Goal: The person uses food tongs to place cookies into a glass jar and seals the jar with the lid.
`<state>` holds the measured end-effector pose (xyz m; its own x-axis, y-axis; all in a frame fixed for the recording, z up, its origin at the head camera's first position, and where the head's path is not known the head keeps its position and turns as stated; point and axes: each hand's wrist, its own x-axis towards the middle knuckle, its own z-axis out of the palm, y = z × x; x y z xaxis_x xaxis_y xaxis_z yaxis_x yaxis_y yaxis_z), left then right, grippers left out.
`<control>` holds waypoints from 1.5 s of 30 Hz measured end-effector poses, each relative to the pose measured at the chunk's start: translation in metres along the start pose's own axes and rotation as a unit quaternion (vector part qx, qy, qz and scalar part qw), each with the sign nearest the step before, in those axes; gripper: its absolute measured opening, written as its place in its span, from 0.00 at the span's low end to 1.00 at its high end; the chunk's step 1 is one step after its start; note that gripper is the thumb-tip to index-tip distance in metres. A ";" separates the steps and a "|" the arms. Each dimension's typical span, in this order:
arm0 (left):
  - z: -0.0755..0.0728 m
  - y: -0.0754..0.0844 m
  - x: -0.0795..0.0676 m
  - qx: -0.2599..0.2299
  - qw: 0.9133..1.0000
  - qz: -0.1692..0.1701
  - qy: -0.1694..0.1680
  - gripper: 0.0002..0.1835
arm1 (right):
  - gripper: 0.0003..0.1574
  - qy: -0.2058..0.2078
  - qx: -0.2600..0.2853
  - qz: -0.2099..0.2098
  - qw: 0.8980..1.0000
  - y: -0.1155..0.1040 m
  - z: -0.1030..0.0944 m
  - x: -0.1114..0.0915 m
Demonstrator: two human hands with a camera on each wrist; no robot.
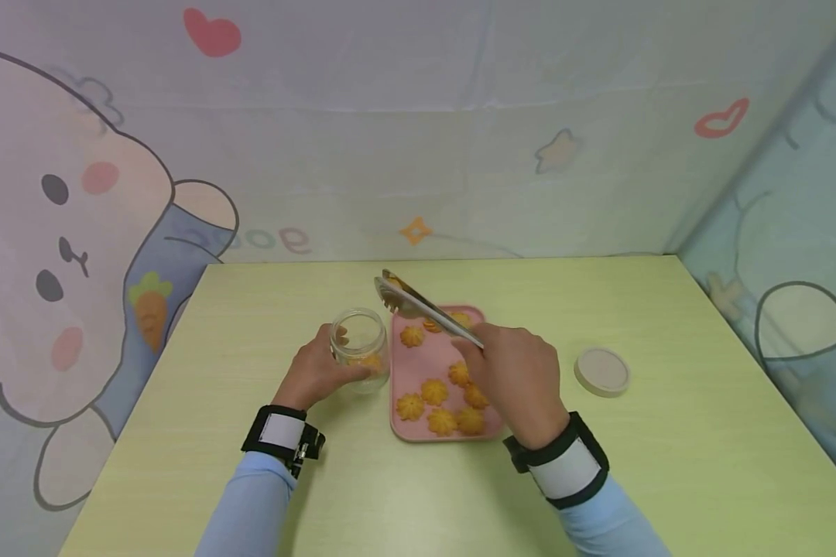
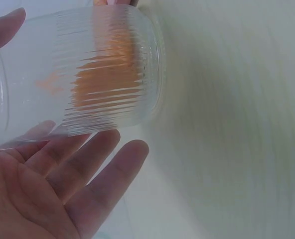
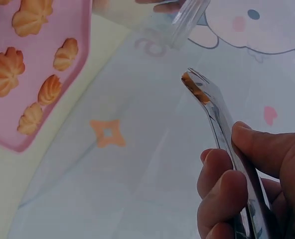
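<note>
My left hand (image 1: 323, 370) holds a clear glass jar (image 1: 359, 329) at the left edge of a pink tray (image 1: 421, 371), thumb on one side and fingers on the other. Through the ribbed wall, golden cookies (image 2: 107, 74) show low in the jar, their number unclear. My right hand (image 1: 519, 371) grips metal tongs (image 1: 432, 313) above the tray. Between the tong tips a cookie (image 3: 195, 88) is pinched, raised up and behind the jar's open mouth. On the tray lie several flower-shaped cookies (image 1: 434, 391), some partly hidden by the right hand.
A round, pale lid (image 1: 602, 371) lies on the table to the right of the tray. The light yellow table (image 1: 251, 325) ends at the back against a printed cloth backdrop (image 1: 390, 155).
</note>
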<state>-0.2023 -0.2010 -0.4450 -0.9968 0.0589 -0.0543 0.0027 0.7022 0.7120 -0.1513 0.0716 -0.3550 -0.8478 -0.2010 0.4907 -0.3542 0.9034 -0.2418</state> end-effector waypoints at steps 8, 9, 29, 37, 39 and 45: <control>-0.001 -0.001 0.000 -0.004 1.000 -0.002 0.000 0.48 | 0.18 -0.022 0.002 -0.013 1.000 -0.012 0.000 0.002; -0.001 -0.001 0.000 -0.004 1.000 -0.001 0.000 0.48 | 0.17 -0.024 0.004 -0.016 1.000 -0.014 0.000 0.002; -0.001 -0.002 0.002 -0.008 1.000 0.002 -0.007 0.50 | 0.20 -0.048 0.028 -0.055 0.997 -0.022 0.001 0.002; -0.001 0.000 0.003 -0.006 1.000 -0.004 -0.006 0.49 | 0.20 -0.021 0.025 -0.048 0.998 -0.014 -0.001 0.003; -0.002 0.000 0.002 -0.005 1.000 -0.005 -0.006 0.49 | 0.21 -0.022 0.024 -0.038 0.999 -0.011 -0.001 0.003; -0.001 -0.001 0.001 -0.005 1.000 -0.001 -0.004 0.47 | 0.22 -0.021 0.021 -0.006 1.000 0.000 -0.003 0.004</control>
<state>-0.2035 -0.2029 -0.4450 -0.9961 0.0628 -0.0614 -0.0004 0.6956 0.7184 -0.1538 0.0721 -0.3506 -0.8587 -0.2279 0.4590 -0.3801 0.8840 -0.2722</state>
